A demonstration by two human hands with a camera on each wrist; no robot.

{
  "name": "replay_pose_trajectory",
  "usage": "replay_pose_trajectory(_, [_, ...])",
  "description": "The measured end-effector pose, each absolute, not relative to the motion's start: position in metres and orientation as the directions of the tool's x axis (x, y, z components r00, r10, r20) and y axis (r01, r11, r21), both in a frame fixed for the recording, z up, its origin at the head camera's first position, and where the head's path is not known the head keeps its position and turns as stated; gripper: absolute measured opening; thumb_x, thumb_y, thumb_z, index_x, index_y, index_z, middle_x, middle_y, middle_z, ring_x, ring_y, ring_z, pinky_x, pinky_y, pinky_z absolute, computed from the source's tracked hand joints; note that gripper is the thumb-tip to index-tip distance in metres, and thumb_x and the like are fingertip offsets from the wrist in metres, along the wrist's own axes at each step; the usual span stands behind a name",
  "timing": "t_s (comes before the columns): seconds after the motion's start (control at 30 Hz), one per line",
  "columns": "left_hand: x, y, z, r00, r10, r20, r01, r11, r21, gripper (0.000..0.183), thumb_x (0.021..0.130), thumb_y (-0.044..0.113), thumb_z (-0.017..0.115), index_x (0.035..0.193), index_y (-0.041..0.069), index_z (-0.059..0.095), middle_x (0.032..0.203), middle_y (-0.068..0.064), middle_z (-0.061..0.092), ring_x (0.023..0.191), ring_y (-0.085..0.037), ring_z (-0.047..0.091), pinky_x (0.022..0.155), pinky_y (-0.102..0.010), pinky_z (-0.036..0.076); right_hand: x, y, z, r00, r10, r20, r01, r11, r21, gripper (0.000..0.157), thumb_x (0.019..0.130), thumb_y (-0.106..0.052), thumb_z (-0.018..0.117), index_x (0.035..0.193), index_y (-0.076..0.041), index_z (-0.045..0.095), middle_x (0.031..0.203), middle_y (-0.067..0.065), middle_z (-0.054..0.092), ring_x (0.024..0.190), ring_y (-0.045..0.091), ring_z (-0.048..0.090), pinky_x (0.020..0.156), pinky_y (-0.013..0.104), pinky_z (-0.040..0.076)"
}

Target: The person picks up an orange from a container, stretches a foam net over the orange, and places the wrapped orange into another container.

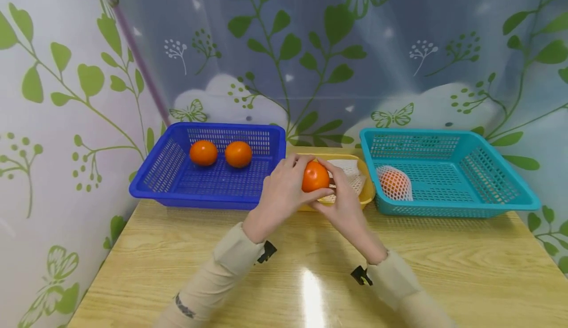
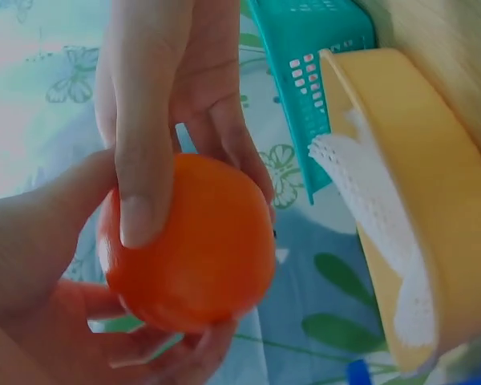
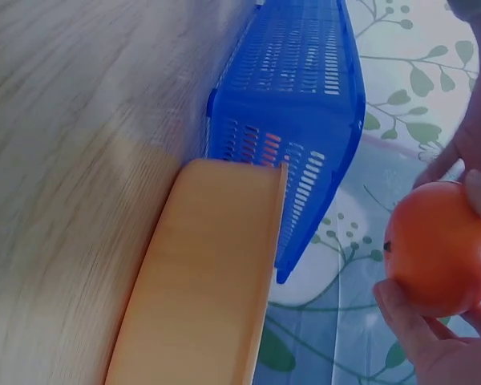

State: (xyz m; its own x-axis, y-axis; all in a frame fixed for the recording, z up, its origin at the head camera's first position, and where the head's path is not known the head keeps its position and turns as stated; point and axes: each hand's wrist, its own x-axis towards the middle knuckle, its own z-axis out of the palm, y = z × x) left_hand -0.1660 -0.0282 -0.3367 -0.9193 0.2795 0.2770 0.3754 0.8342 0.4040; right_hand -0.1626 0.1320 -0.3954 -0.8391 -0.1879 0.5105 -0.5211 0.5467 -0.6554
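Note:
Both hands hold one smooth, glossy orange point(image 1: 315, 176) above the yellow basket point(image 1: 369, 190). My left hand point(image 1: 284, 187) curls its fingers round the fruit's left side; in the left wrist view that hand point(image 2: 40, 297) cups it from the lower left. From the other side my right hand point(image 1: 343, 202) grips it, its thumb lying across the peel in the left wrist view. A small dark stem spot shows on the orange point(image 3: 439, 249) in the right wrist view. White foam netting point(image 1: 350, 167) lies in the yellow basket, partly hidden behind the hands.
To the left stands a blue basket point(image 1: 208, 201) with two bare oranges point(image 1: 203, 153) inside. On the right is a teal basket point(image 1: 461, 209) holding one fruit in white foam netting point(image 1: 394, 184). All three baskets line the back of the wooden table point(image 1: 199, 229), before a patterned curtain.

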Motion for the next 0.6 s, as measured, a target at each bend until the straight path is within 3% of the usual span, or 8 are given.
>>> replay_pose_trajectory(0.3, [-0.166,-0.043,-0.357,-0.853,0.456,0.255,0.497,0.560,0.662,0.068,0.087,0.038,0.081,0.145,0.015,0.055,0.136,-0.008,0.059,0.116,-0.023,0.063,0.094,-0.037,0.060,-0.154,0.165,-0.402,-0.884,-0.270,0.383,-0.467,0.456,-0.757,0.082,0.080,-0.010,0.086,0.150,-0.013,0.044,0.149,0.015,0.051,0.118,0.036,0.066,0.094,0.044,0.060])
replay_pose_trajectory(0.47, [-0.160,-0.051,-0.377,-0.793,0.558,0.244,0.544,0.470,0.695,0.076,0.083,0.031,0.085,0.148,0.013,0.050,0.148,-0.008,0.056,0.133,-0.025,0.058,0.102,-0.037,0.057,-0.146,0.177,-0.413,-0.869,-0.361,0.337,-0.472,0.402,-0.785,0.082,0.077,-0.010,0.088,0.148,-0.014,0.046,0.148,0.014,0.050,0.118,0.036,0.066,0.093,0.040,0.061])
replay_pose_trajectory(0.6, [-0.154,-0.056,-0.394,-0.785,0.586,0.204,0.517,0.436,0.736,0.078,0.082,0.029,0.086,0.148,0.011,0.049,0.148,-0.008,0.057,0.132,-0.025,0.060,0.102,-0.038,0.057,-0.140,0.182,-0.422,-0.842,-0.451,0.297,-0.471,0.345,-0.811,0.085,0.076,-0.013,0.089,0.149,-0.015,0.046,0.145,0.013,0.049,0.121,0.035,0.064,0.096,0.038,0.060])
